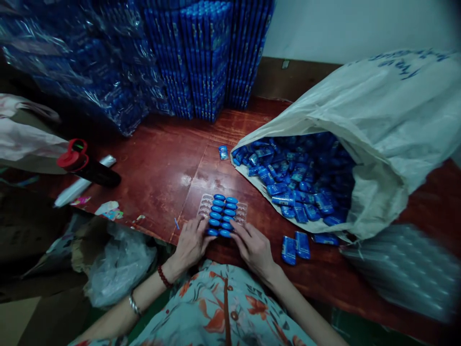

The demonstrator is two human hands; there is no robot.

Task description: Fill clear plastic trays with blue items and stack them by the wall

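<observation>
- Left hand [190, 244] and right hand [255, 247] are flanking a clear blister tray [205, 205], fingers bending; cannot tell if grasping.
- Blue oval pieces [216, 209] are lying along its middle.

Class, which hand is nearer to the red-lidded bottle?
Left. In the picture, the left hand is below and right of the bottle; the right hand is farther right.

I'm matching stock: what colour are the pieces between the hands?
The pieces are bright blue, in a clear tray, seen in the head view.
</observation>
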